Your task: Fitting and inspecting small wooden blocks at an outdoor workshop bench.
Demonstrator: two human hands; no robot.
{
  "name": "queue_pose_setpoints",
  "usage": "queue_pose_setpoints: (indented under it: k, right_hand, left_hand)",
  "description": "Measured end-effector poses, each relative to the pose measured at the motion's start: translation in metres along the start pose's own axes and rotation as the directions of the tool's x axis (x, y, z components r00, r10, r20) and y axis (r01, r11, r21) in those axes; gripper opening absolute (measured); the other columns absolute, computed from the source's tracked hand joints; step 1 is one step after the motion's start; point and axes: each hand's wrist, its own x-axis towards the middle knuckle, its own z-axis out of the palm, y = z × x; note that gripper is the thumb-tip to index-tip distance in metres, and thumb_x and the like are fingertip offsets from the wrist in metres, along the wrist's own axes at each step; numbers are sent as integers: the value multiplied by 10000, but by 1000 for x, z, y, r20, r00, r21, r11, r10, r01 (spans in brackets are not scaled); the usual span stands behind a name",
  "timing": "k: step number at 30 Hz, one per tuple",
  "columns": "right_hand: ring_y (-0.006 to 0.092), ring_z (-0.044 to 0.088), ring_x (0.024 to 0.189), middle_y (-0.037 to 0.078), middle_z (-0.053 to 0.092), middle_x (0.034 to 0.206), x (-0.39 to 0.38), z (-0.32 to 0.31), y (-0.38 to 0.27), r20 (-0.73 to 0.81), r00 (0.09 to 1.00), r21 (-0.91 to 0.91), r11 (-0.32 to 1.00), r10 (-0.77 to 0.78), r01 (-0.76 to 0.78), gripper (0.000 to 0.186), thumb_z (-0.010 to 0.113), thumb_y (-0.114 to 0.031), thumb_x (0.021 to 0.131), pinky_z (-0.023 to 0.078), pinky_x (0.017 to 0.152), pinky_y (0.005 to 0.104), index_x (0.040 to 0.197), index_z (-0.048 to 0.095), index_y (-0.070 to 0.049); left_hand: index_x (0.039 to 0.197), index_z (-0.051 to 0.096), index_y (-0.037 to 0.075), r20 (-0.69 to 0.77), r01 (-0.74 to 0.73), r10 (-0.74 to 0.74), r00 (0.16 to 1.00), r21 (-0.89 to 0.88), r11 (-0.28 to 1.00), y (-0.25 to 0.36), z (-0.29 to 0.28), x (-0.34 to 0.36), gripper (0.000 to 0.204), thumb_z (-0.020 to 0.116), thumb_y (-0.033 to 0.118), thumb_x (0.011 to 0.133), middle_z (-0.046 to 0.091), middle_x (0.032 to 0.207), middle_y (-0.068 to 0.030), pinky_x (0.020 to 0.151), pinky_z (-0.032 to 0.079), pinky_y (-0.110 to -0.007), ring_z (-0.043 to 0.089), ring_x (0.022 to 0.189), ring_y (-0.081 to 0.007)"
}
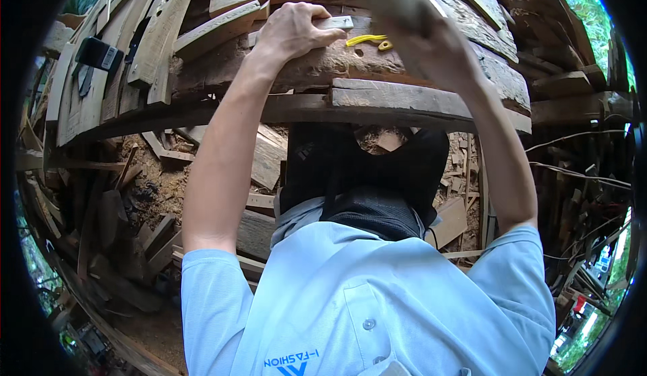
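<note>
At the bottom of the frame, a person in a light blue short-sleeved shirt (337, 261) is facing a thick, rough brown timber bench (303, 69). Beyond its near edge, at upper centre, the left hand (290, 31) is curling partly closed, thumb and fingers pinching a pale, narrow wooden strip (337, 23) on the bench. Further right, the blurred right hand (441, 49) is apparently wrapping around a grey-brown, blocky tool (391, 2); its firmness one cannot tell. A yellow-handled tool (367, 40) is lying between them. A misjudged blow could be catching the left fingers, so close to the strip's end; a loose pinch could be letting it skid. Loose weathered boards (162, 39) are crowding the upper left; open room is remaining between the forearms, above the bench's front edge.
</note>
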Motion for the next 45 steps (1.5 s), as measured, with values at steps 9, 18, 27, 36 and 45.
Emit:
queue_pose_setpoints:
  k: [9, 18, 27, 36, 45]
  right_hand:
    - [316, 712, 969, 248, 717, 1061, -11, -44, 28, 2, 991, -15, 991, 131, -131, 678, 668, -576, 952, 565, 852, 445, 1240, 592, 32]
    - [394, 671, 1131, 238, 697, 1203, -42, -34, 45, 9, 891, -439, 802, 454, -404, 642, 710, -508, 909, 535, 945, 490, 1311, 605, -19]
    - [334, 591, 1215, 160, 622, 1251, -19, 12, 54, 34, 994, -617, 785, 99, -57, 621, 838, -323, 803, 479, 1046, 452, 1314, 627, -40]
    - [471, 507, 1330, 276, 457, 1444, -37, 83, -46, -72, 992, -110, 990, -100, 92, 1022, 848, -205, 795, 489, 1102, 514, 1600, 232, -73]
    - [238, 675, 1101, 167, 683, 1212, -27, 87, 3, -19, 959, 562, 796, 282, -223, 607, 672, -101, 910, 547, 960, 375, 1476, 475, -7]
  left_hand:
    - [1129, 795, 78, -8, -82, 82, 997, -98, 992, 5, -20, 1, 466, 795, 482, 896, 794, 968, -118, 780, 569, -316, 743, 884, -170]
    - [1208, 733, -14, 83, 65, 43, 996, -947, 315, 19, -52, -29, 436, 737, 365, 994, 752, 1025, -9, 814, 522, -233, 650, 913, -45]
    - [1123, 751, 18, -44, 36, -111, 993, -777, 629, 51, -62, -50, 520, 812, 484, 899, 756, 968, -43, 780, 541, -252, 678, 870, -77]
    - [956, 666, -40, -500, 100, -510, 700, -639, 763, 80, -31, -46, 628, 833, 554, 838, 730, 736, -183, 605, 591, -397, 746, 666, -284]
    - [1194, 692, 29, -449, 268, -282, 848, -97, 959, 4, -65, -51, 677, 709, 632, 888, 719, 1149, -206, 900, 578, -432, 693, 1066, -318]
